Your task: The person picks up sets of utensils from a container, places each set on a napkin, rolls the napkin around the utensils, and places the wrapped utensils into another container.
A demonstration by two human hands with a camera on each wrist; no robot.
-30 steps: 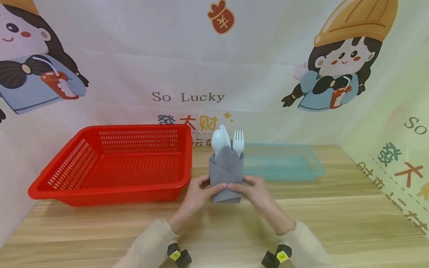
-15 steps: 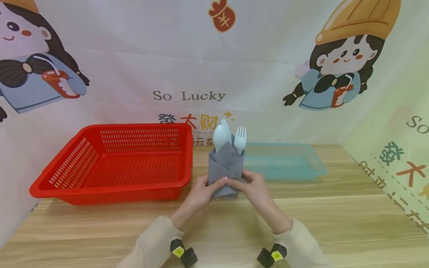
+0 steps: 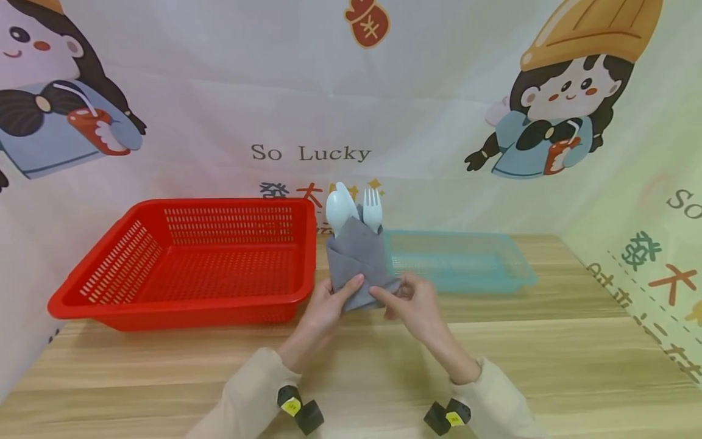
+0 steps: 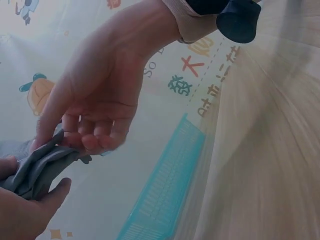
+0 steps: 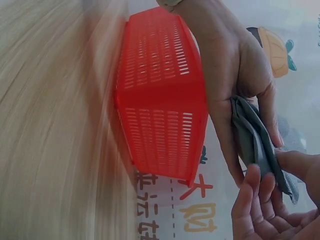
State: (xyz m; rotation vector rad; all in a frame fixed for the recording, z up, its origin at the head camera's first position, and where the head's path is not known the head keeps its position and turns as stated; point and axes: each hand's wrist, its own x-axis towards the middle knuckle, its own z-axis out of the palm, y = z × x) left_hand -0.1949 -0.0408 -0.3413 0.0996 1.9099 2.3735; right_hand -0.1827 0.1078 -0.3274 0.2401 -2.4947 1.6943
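Note:
A folded grey napkin (image 3: 356, 262) forms an upright pouch above the table, tilted slightly left. From its top stick out a white plastic spoon (image 3: 337, 212), a knife (image 3: 348, 196) behind it and a fork (image 3: 373, 211). My left hand (image 3: 323, 314) grips the pouch's lower left, thumb across the front and fingers behind. With thumb and fingers, my right hand (image 3: 418, 308) pinches a side flap at the lower right. In the right wrist view, the napkin's layered edge (image 5: 255, 137) lies between both hands. The cutlery handles are hidden inside.
A red perforated plastic basket (image 3: 203, 311) stands on the wooden table (image 3: 373, 384) to the left. At the back right is a translucent teal basket (image 3: 466, 283), partly behind the napkin. A printed cloth backdrop (image 3: 307, 116) rises behind them.
The napkin with its cutlery has risen, then shifted left and tilted left. The thumbs have moved apart, and the right hand now pulls the lower right flap slightly outward.

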